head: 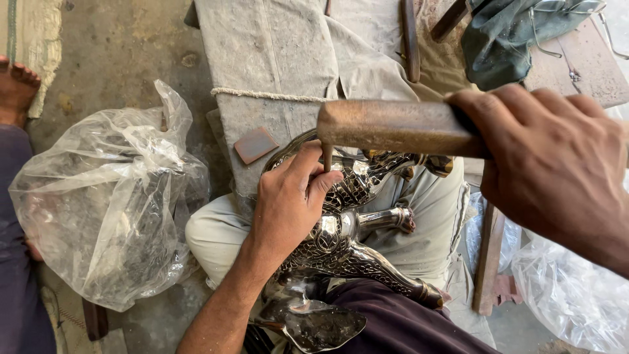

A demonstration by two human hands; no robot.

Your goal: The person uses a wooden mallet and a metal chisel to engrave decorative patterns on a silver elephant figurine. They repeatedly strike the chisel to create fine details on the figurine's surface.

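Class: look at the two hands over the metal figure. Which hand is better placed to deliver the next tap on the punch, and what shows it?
Right. The right hand grips the wooden mallet, poised just above the punch. The left hand pinches that punch against the metal figure.

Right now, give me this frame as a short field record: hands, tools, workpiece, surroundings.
left hand: pinches a thin metal punch upright against the workpiece
right hand: grips a wooden mallet, its head just above the punch top
workpiece: ornate silver-coloured metal figure, patterned surface, resting on the person's lap
left of lap: crumpled clear plastic bag on the floor
ahead: grey cloth-covered block with a small flat brown piece on it
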